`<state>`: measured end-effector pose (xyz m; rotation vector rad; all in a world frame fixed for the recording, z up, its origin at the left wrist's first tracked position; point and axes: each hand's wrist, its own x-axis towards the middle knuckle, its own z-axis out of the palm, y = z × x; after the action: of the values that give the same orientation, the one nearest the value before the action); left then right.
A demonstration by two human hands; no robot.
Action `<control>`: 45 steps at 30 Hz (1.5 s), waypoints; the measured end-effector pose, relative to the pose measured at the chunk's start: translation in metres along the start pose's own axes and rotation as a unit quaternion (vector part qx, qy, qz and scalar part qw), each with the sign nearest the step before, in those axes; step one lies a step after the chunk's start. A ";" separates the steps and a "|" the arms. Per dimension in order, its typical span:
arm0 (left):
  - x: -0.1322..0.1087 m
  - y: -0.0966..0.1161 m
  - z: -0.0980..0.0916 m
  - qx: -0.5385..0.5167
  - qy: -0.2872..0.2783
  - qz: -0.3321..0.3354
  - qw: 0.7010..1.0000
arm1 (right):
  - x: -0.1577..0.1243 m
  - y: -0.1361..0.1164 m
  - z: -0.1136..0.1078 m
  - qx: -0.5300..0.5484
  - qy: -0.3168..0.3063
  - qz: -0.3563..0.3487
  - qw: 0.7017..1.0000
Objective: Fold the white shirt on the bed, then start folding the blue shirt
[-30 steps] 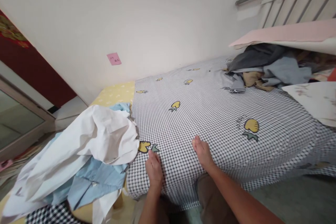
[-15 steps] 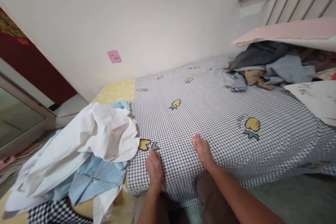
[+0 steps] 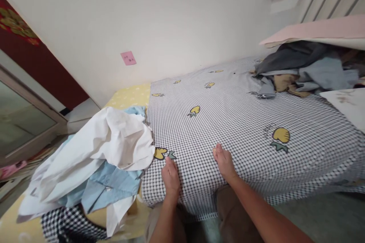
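Observation:
My left hand [image 3: 171, 178] is closed in a loose fist with its thumb uppermost, at the front part of a black-and-white checked bed sheet [image 3: 205, 133]. A printed yellow carrot on the sheet lies just beyond that thumb. My right hand [image 3: 225, 162] is also closed, thumb on top, a short way to the right above the same sheet. Nothing shows in either fist, and the sheet is not bunched around them. Left of my left hand lies a heap with a white cloth [image 3: 114, 140] on top of a light-blue garment [image 3: 112, 182].
Grey and tan clothes [image 3: 302, 72] are piled at the back right under a pink-topped slab [image 3: 319, 32]. A pink note [image 3: 128, 58] is stuck on the white wall [image 3: 185, 19]. Yellow bedding [image 3: 129, 95] shows at the left, near a glass-paned door [image 3: 25, 110].
The whole view has shifted slightly, so things sit a little farther right. Both hands stay closed in nearly the same place over the sheet.

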<state>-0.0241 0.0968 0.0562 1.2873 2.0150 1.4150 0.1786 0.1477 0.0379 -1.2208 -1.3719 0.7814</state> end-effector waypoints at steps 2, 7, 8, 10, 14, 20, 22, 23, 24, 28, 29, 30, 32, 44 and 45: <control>-0.001 0.000 0.000 -0.001 -0.002 -0.001 1.000 | 0.000 0.000 0.000 0.001 0.000 -0.001 1.000; -0.002 0.001 0.000 -0.003 -0.006 0.002 1.000 | 0.000 0.002 0.000 -0.005 0.000 -0.004 1.000; -0.002 0.002 0.000 -0.003 -0.005 0.002 1.000 | 0.000 0.002 0.000 -0.007 0.000 -0.005 1.000; -0.002 0.001 0.000 -0.002 -0.004 0.001 1.000 | 0.000 0.003 0.000 -0.009 -0.002 -0.009 1.000; -0.001 0.000 0.000 -0.002 -0.007 0.001 1.000 | -0.002 0.005 0.000 -0.011 0.001 -0.015 1.000; -0.002 0.000 0.000 -0.004 -0.006 -0.006 1.000 | -0.003 0.004 -0.001 -0.012 -0.010 -0.010 1.000; -0.003 0.000 0.001 -0.005 -0.008 -0.005 1.000 | -0.003 0.004 -0.002 -0.012 -0.009 -0.014 1.000; -0.003 0.001 0.001 -0.006 -0.009 -0.005 1.000 | -0.003 0.004 -0.002 -0.013 -0.008 -0.015 1.000; -0.003 0.001 0.001 -0.007 -0.010 -0.005 1.000 | -0.003 0.004 -0.002 -0.014 -0.006 -0.016 1.000; -0.003 0.001 0.001 -0.012 -0.007 -0.007 1.000 | -0.002 0.005 -0.002 -0.015 -0.007 -0.018 1.000; -0.003 0.001 0.001 -0.013 -0.006 -0.007 1.000 | -0.002 0.005 -0.001 -0.013 -0.007 -0.018 1.000; -0.003 0.001 0.001 -0.015 -0.005 -0.007 1.000 | -0.002 0.006 -0.001 -0.010 -0.008 -0.017 1.000; -0.003 0.001 0.000 -0.017 -0.003 -0.005 1.000 | -0.002 0.006 -0.001 -0.004 -0.006 -0.013 1.000; -0.004 0.004 0.000 -0.023 -0.006 -0.007 1.000 | -0.002 0.004 -0.002 0.006 -0.002 -0.012 1.000; -0.004 0.004 0.000 -0.023 -0.007 -0.008 1.000 | -0.002 0.004 -0.002 0.008 -0.002 -0.014 1.000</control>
<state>-0.0204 0.0941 0.0589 1.2547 1.9685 1.4329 0.1814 0.1465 0.0335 -1.1867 -1.3814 0.7746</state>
